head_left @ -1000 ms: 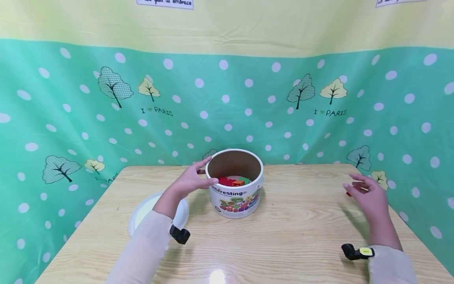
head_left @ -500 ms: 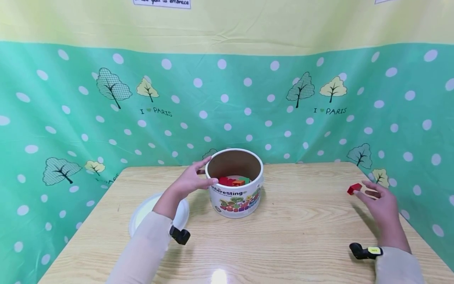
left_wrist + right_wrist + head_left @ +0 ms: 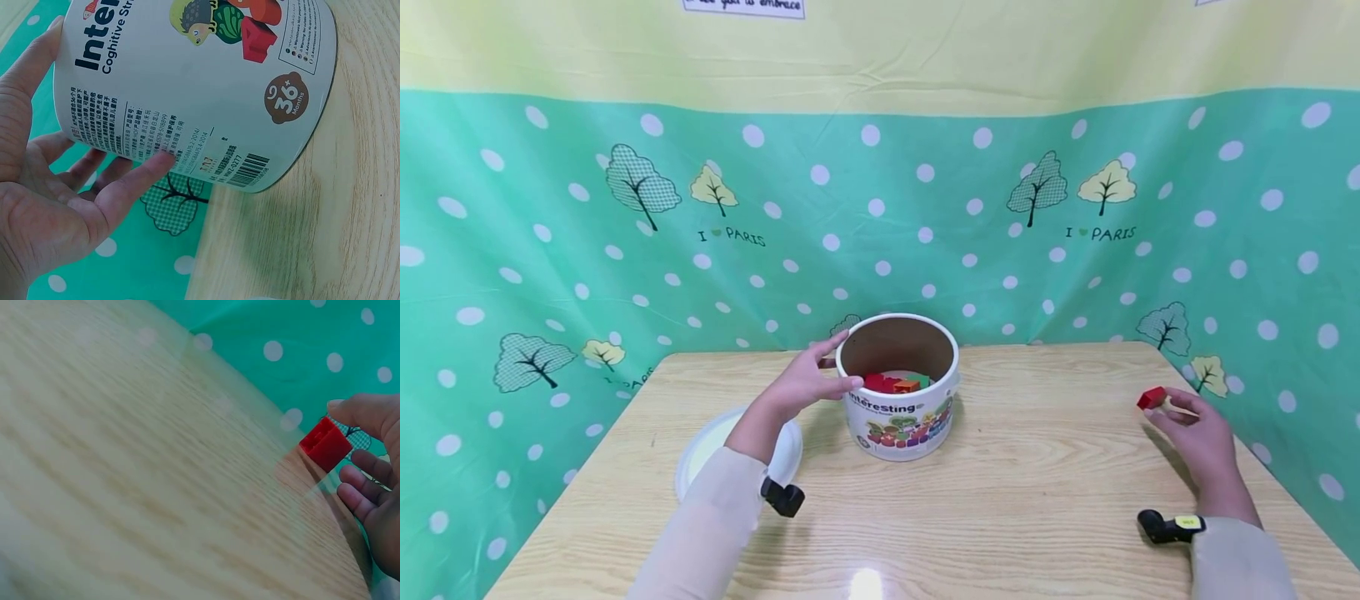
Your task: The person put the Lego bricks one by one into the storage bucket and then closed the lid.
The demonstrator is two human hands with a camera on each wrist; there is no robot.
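In the head view my left hand (image 3: 805, 379) rests on the left side of a white round bucket (image 3: 898, 427), thumb and forefinger at its rim. The left wrist view shows its extended fingers (image 3: 137, 184) against the printed bucket wall. Red, orange and green blocks (image 3: 907, 387) lie inside the bucket. At the table's far right, my right hand (image 3: 1202, 437) pinches a small red block (image 3: 1152, 397) at its fingertips. In the right wrist view this red block (image 3: 326, 445) is tilted beside the thumb; the other fingers are partly curled behind it.
A white round lid (image 3: 696, 454) lies on the wooden table (image 3: 1015, 508), partly under my left forearm. A green polka-dot curtain (image 3: 880, 225) hangs behind and on both sides. The right table edge runs close to my right hand.
My right hand has moved slightly right and the red block, mostly hidden at first, now shows at its fingertips, turned a little. My left hand and the bucket stay in place.
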